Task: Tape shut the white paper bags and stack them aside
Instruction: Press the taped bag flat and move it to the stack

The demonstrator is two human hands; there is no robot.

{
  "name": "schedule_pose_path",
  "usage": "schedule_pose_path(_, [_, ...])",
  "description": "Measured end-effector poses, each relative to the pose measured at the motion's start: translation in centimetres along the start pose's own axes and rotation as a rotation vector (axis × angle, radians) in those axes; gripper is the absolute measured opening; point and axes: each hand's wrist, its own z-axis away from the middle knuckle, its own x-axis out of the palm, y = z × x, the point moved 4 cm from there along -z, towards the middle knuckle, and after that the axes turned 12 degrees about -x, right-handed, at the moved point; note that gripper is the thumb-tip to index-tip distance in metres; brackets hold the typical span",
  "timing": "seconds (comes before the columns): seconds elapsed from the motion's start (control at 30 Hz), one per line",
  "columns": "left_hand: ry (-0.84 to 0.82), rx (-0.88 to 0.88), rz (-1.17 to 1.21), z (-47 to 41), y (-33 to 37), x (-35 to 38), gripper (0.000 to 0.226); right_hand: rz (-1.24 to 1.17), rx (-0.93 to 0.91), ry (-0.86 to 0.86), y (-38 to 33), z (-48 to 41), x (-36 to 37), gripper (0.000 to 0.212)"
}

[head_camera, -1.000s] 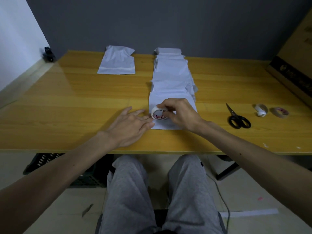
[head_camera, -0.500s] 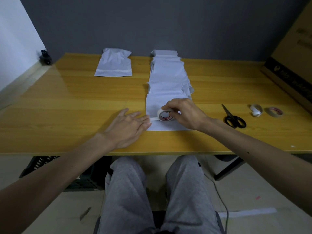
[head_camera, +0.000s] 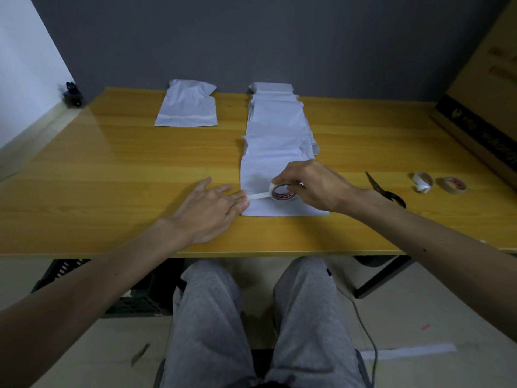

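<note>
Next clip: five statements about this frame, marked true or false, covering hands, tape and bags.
The right hand grips the tape roll. True.
The left hand holds the scissors. False: the scissors lie on the table; its straight fingers press the end of the tape strip.
The tape strip runs from roll to left fingertips. True.
One bag lies apart, left of the row of bags. True.
Only one roll is on the table. False: a second roll and a third roll lie right of the scissors.

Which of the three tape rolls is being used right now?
The roll gripped by the right hand on the nearest bag, strip drawn out; the other two rolls lie beyond the scissors.
</note>
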Motion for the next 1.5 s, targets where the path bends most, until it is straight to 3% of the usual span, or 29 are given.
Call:
schedule_pose_path(0.43, [0.078,0.042,0.064,-0.4,0.4,-0.2,0.057,0.146,-0.034,-0.146,-0.9,-0.7,-0.1,0.049])
schedule_pose_path(0.77, [0.163,0.101,0.148,-0.4,1.2,-0.6,0.046,0.221,-0.059,-0.141,-0.9,-1.4,0.3,0.054])
schedule_pose_path(0.93, [0.217,0.107,0.151,-0.3,1.2,-0.3,0.05,0.176,-0.062,-0.069,-1.0,-1.4,0.1,0.026])
schedule_pose_path(1.17, [0.187,0.093,0.097,-0.1,1.9,0.2,0.076,0.091,-0.102,-0.007,-1.2,-1.3,0.4,0.033])
schedule_pose_path(1.4, [0.167,0.113,0.173,-0.2,2.6,0.3,0.049,0.064,-0.071,0.08,-0.9,-1.2,0.7,0.032])
schedule_pose_path(1.5, [0.149,0.109,0.148,-0.1,2.7,0.7,0.065,0.017,-0.059,0.112,-0.8,-1.2,0.4,0.017])
